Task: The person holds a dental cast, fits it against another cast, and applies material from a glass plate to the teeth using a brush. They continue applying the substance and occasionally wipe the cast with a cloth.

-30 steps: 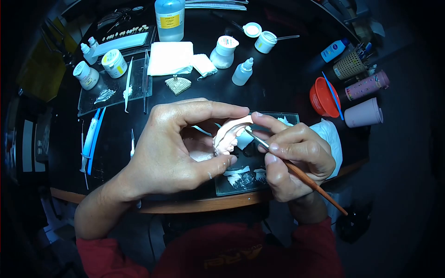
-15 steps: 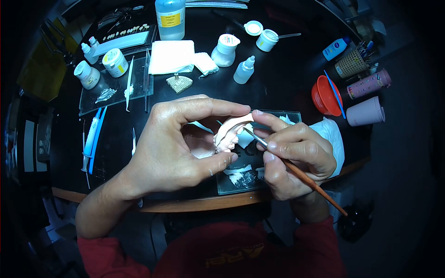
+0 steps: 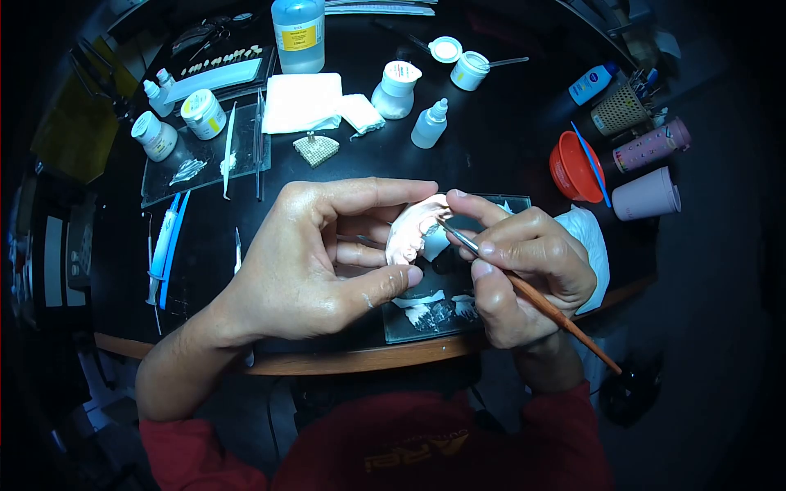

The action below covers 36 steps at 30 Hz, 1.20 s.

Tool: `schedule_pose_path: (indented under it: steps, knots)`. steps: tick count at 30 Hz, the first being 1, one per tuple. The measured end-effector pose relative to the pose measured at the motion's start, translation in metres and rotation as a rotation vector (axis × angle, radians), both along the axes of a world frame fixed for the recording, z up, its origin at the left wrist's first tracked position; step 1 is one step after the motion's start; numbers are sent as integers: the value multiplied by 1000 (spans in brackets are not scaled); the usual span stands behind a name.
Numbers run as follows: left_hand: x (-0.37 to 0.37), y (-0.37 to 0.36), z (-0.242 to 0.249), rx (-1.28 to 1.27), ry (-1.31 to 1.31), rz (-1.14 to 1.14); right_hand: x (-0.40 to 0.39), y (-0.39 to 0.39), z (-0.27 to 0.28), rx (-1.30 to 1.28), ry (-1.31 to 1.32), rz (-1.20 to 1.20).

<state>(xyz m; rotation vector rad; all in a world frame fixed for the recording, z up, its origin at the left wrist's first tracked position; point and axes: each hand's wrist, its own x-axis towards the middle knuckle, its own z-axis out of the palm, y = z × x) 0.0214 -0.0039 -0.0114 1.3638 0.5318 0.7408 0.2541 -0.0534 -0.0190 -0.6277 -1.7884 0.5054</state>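
Observation:
Between the thumb and fingers of my left hand (image 3: 307, 262) is a pale, curved dental model (image 3: 407, 235), its row of teeth turned to the right. My right hand (image 3: 536, 274) pinches a fine brush (image 3: 544, 307) with a reddish wooden handle and a metal ferrule. The brush's tip meets the inner side of the model near its upper end. My right index fingertip is at the model's top end. Below both hands lies a glass slab (image 3: 401, 327) with smears and scraps of white material, partly hidden by my hands.
Behind my hands stand a dropper bottle (image 3: 430, 124), a lidded jar (image 3: 396, 92) and an open jar (image 3: 470, 72). A red bowl (image 3: 565, 170) sits to the right. To the left are another glass slab (image 3: 155, 190), white jars (image 3: 203, 114) and a syringe (image 3: 164, 245).
My left hand has tilted the model, so more of its teeth and inner side show. The brush tip has shifted slightly right and up along it. Both hands keep their hold.

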Motion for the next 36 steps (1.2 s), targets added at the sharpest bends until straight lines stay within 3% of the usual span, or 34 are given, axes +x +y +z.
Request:
schedule_pose_path:
  steps: [17,21,28,36]
  knots:
    - [-1,1,4,-200,-96,-84,2,-6,-1,-11,74,-42]
    - [-3,5,-1,-255,-120,-117,-1,-12,11,128,-73,-138]
    - [0,4,-4,-270,-135,-72,-11,-16,14,188,-311,-66]
    - [1,2,5,-244,-64,-20,-3,-9,17,115,-79,-121]
